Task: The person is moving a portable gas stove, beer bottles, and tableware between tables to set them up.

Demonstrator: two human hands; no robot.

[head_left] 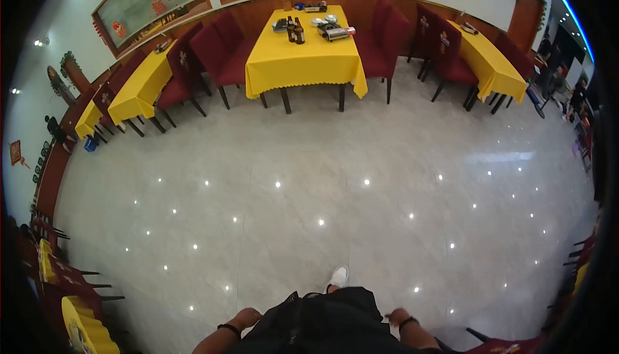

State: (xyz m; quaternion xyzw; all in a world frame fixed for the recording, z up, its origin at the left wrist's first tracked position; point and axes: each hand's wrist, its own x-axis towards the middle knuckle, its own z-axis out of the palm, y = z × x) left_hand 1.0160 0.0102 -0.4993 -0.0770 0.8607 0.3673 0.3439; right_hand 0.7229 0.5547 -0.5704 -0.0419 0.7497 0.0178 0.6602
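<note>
Low in the head view, my left hand [246,318] hangs beside dark clothing, with a dark band on the wrist. My right hand [398,316] is on the other side of the clothing, also with a dark wristband. Both hands are small and partly turned away, so their fingers and anything in them are hard to make out. Neither is near a table. One white shoe [340,276] shows on the grey tiled floor [309,160]. Far ahead, brown bottles [295,31] and a portable stove [334,33] stand on a yellow-covered table [303,70].
Dark red chairs [227,64] flank the middle table. More yellow-covered tables stand at the left [143,82] and right [493,67]. Chairs [74,276] and yellow cloth [90,328] are at the lower left. A person [57,129] is at the far left, and several people are at the far right.
</note>
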